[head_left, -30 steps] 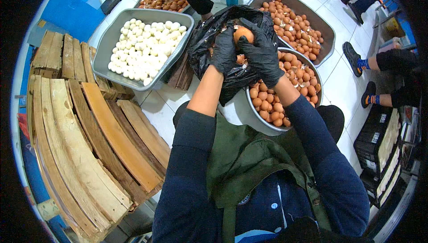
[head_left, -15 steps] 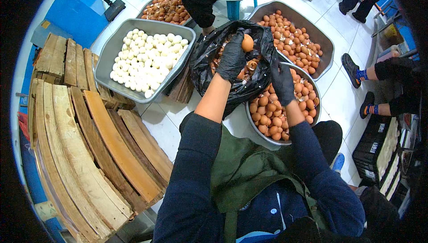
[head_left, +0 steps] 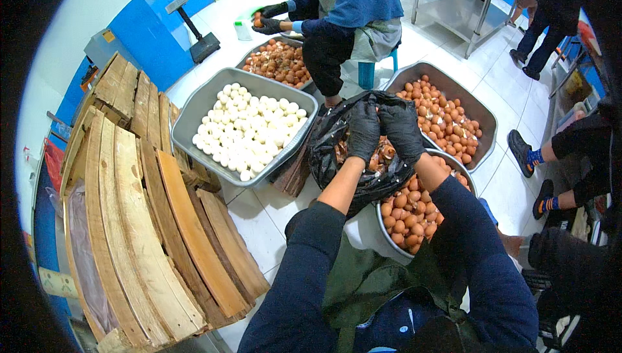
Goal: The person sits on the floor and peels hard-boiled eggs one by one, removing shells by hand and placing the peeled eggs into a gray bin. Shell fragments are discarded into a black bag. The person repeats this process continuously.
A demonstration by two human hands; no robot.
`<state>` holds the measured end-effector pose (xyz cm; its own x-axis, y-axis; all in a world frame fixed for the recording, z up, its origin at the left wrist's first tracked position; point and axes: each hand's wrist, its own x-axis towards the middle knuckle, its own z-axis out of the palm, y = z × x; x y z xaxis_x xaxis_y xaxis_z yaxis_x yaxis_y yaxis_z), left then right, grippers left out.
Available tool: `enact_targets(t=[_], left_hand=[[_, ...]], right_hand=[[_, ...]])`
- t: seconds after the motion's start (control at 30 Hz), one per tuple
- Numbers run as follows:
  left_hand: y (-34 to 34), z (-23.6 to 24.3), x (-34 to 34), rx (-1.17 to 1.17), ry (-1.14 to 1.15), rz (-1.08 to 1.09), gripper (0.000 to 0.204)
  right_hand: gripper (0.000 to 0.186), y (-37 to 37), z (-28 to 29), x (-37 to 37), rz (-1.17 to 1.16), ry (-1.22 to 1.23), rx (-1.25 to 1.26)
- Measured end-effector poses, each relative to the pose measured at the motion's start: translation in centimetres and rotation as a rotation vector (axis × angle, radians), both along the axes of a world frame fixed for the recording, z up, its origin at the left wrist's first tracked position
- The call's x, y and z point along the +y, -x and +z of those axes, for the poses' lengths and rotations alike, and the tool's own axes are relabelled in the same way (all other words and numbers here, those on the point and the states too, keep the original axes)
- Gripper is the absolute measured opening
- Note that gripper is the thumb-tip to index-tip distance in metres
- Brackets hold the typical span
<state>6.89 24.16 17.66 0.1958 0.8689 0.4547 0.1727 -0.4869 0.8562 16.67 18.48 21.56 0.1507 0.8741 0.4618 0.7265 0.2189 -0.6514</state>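
Note:
My gloved left hand (head_left: 363, 131) and gloved right hand (head_left: 400, 131) are close together over a black plastic bag (head_left: 327, 158) holding broken brown shells (head_left: 379, 165). Both have their fingers curled; what they grip is hidden behind them. Just right of the bag is a round metal basin of brown eggs (head_left: 412, 217). Behind it stands a gray tub of brown eggs (head_left: 447, 119). To the left sits a gray tub (head_left: 188, 123) full of peeled white eggs (head_left: 249, 129).
Wooden pallets (head_left: 129, 223) fill the left. A co-worker on a stool (head_left: 353, 9) handles brown eggs beside another tub (head_left: 272, 64). A platform scale (head_left: 204, 45) stands back left, a steel table (head_left: 453, 16) back right. Other people's legs (head_left: 551, 158) are at right.
The view has tilted up, showing more of the co-worker. The brown egg in my left hand is no longer visible. My right hand has risen from the bag's edge to beside my left.

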Motion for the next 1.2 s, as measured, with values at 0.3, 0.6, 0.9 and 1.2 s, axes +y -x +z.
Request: enact_targets(t=[0.3,0.6,0.9,1.2], left_hand=[[0.5,0.7,-0.7,0.385,-0.539,0.194,0.022],[-1.4,-2.7,0.8,0.245,-0.185,-0.007,0.028],[1.2,-0.2,1.4,-0.478,0.714,-0.487,0.034],[2.0,0.9,0.5,-0.025,0.428,-0.232,0.037]], right_hand=[[0.02,0.0,-0.7,-0.2,-0.069,-0.16,-0.185],[0.017,-3.4,-5.7,1.3,-0.143,0.048,-0.229],[0.028,-5.0,-3.0,1.6,-0.009,0.084,0.061],[0.035,-1.4,-0.9,-0.5,0.191,0.094,0.236]])
